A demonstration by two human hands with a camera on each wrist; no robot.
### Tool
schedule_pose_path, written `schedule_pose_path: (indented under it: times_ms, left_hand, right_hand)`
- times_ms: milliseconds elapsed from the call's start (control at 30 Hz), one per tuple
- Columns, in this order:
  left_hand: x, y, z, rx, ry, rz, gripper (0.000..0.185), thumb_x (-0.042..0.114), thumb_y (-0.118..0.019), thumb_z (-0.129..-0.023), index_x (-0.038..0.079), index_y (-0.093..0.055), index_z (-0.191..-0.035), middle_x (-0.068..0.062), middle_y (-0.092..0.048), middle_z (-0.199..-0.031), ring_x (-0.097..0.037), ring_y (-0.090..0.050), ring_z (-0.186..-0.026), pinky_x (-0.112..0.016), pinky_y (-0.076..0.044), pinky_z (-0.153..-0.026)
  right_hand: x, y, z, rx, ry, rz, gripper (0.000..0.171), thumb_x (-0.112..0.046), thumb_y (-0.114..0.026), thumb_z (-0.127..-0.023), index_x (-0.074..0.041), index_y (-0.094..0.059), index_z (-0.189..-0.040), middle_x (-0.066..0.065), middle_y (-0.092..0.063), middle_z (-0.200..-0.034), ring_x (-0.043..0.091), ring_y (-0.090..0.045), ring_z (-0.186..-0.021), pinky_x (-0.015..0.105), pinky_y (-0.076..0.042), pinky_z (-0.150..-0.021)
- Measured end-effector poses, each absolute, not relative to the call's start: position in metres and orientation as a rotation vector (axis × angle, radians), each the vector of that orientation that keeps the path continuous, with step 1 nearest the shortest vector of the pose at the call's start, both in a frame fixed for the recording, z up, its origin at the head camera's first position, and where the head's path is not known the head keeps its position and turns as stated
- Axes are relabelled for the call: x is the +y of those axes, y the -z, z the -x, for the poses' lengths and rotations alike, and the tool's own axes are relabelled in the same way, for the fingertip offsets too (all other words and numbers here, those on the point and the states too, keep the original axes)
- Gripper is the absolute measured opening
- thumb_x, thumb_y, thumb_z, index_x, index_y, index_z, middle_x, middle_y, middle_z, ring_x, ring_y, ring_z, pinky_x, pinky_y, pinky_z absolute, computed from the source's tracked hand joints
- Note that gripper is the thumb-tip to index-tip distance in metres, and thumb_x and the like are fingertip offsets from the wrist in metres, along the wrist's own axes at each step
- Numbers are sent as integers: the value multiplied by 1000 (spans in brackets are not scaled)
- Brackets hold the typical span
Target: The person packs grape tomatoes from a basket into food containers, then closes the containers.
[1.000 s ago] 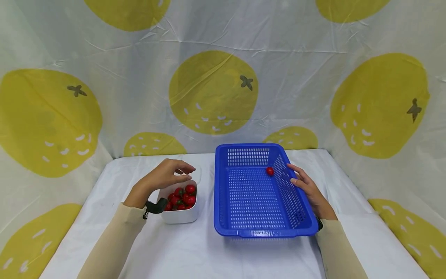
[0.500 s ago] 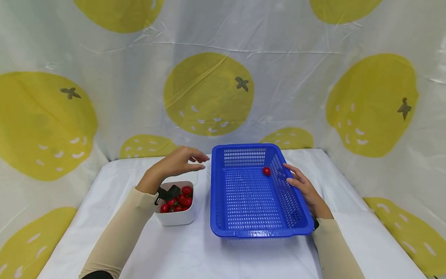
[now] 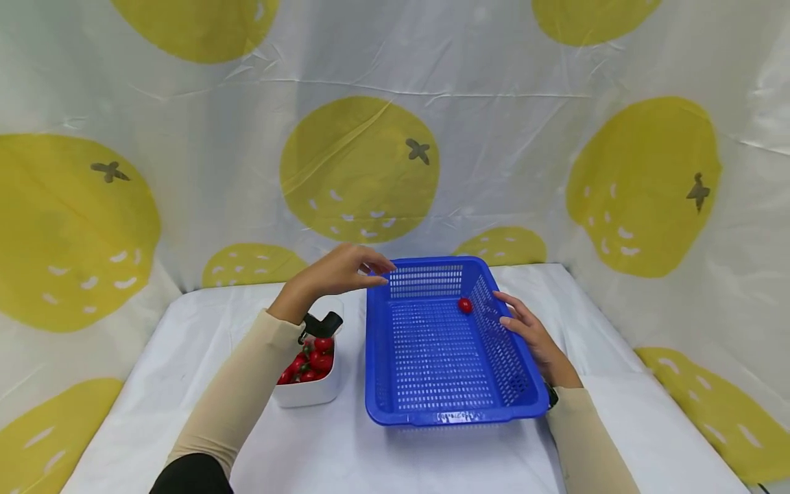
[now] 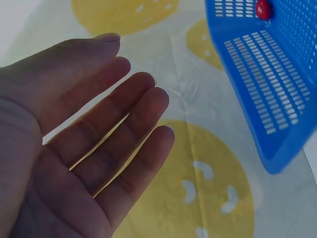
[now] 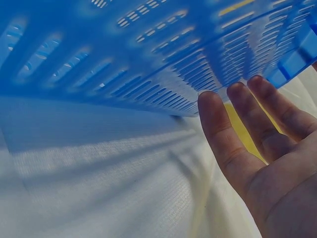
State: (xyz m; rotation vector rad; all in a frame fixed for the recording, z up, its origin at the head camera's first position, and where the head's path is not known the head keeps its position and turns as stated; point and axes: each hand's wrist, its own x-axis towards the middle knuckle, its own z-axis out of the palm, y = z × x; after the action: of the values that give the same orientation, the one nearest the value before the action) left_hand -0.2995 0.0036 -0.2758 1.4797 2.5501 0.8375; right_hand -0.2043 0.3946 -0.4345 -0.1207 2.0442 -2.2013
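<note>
A: Biggest first. Backdrop cloth (image 3: pixel 555 123), white with yellow fruit print, behind and to both sides of both hands. White table (image 3: pixel 432 460) under everything.

B: Next?

A: Blue basket (image 3: pixel 376 357), perforated plastic, sits between the two hands. Right hand (image 3: pixel 524 328) lies against the outside of its right wall, fingers straight and relaxed, fingertips touching the wall near the rim. Right wrist view confirms: fingertips (image 5: pixel 213 106) sit at the basket (image 5: pixel 148 54) wall, palm open, nothing gripped.

B: Left?

A: Left hand (image 3: pixel 339 271) hovers at the basket's far-left corner, above the rim, fingertips just over the edge. Left wrist view shows the palm (image 4: pixel 84 148) with fingers stretched out and slightly spread, nothing visible in it; basket (image 4: pixel 267 99) is off beyond the fingertips. The thumb is out of frame, so a pinch can't be ruled out from that view; the head view shows nothing red in the fingers.

B: Smaller stuff?

A: White tub (image 3: pixel 308 394), below and behind the left hand, beside the forearm, just left of the basket. It holds a pile of cherry tomatoes (image 3: pixel 311 360). A dark wrist-camera mount (image 3: pixel 321 324) sits over the tub.

B: Smallest?

A: Single cherry tomato (image 3: pixel 465 305) inside the basket, far-right part of the floor, just left of the right-hand fingertips with the wall between them. It's also seen in the left wrist view (image 4: pixel 262 8).
</note>
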Motion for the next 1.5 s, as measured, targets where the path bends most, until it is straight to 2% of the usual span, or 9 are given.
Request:
schedule_pose_path:
  times_ms: [500,700,1000,1500]
  left_hand:
    - [65,264,313,2415,-882,-1545,26,21,-66,-92,12,-70,-116,-1,-70,-109,-10,-65,-98,-24,-51,-87]
    - [85,267,321,2358,-898,-1570,24,19,-66,-92,12,-71,-115,-6,-69,-111,-12,-65,-97,-24,-50,-87]
    - [99,291,339,2383,-904,-1522,24,15,-68,-90,7,-71,-112,-11,-69,-111,-18,-66,-98,-37,-49,-92]
    - [116,341,351,2401,-982,-1355,30,19,-68,-90,3,-70,-115,-8,-69,-111,-24,-65,-103,-33,-50,-90]
  right_hand:
    - [390,430,191,2039,2231,109,55,-26,-52,-99,-32,-29,-150,14,-29,-150,40,-52,-118,56,-51,-83]
    - [385,429,188,2016,2272,145,55,-24,-51,-100,-30,-30,-150,16,-30,-149,41,-53,-117,56,-51,-82]
    - [372,430,187,1989,2291,169,55,-24,-52,-99,-29,-31,-149,17,-32,-148,44,-53,-117,57,-51,-81]
    - [348,434,182,1885,2314,182,57,-27,-53,-98,-34,-30,-149,14,-31,-150,47,-46,-124,59,-49,-84]
